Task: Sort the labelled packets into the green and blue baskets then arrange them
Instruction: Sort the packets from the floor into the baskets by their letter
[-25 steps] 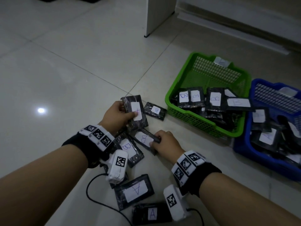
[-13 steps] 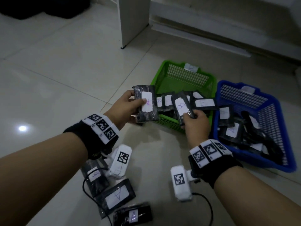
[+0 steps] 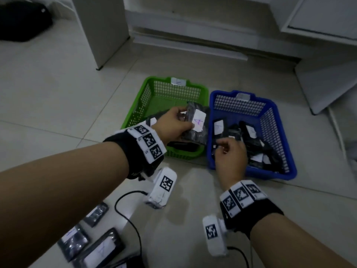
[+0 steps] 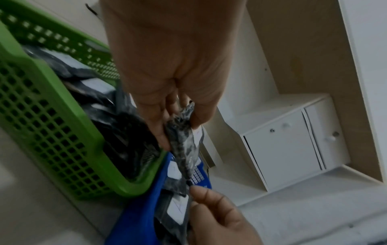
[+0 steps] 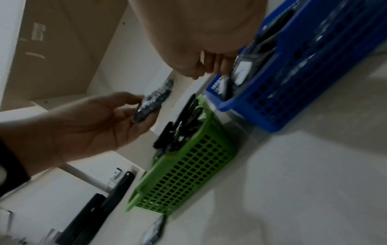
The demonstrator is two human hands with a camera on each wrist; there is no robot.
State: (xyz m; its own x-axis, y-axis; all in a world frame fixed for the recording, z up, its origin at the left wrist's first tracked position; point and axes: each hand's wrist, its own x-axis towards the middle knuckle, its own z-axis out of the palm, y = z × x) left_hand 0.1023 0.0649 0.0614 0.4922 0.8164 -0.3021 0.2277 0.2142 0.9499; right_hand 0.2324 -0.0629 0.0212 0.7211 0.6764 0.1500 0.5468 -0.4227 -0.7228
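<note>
My left hand (image 3: 185, 118) grips a black packet (image 3: 193, 134) with a white label marked A, held above the right side of the green basket (image 3: 135, 113). In the left wrist view thumb and fingers pinch that packet (image 4: 184, 149) by its edge. The green basket holds a few black packets. My right hand (image 3: 220, 147) is over the near left corner of the blue basket (image 3: 270, 173), fingers curled and pinching the edge of a packet (image 3: 214, 149) lying among several labelled packets there. The right wrist view shows its fingers (image 5: 220, 66) at that packet inside the blue basket (image 5: 293, 99).
Loose labelled packets (image 3: 100, 248) lie on the tiled floor at the bottom left, beside a black cable (image 3: 131, 225). A white cabinet leg (image 3: 100, 31) stands behind the baskets, a black bag (image 3: 21, 20) at far left, and a white panel (image 3: 328, 84) at right.
My left hand carried the A packet rightward over the green basket. My right hand no longer holds the B packet and has moved right to the blue basket. The view shifted toward the baskets.
</note>
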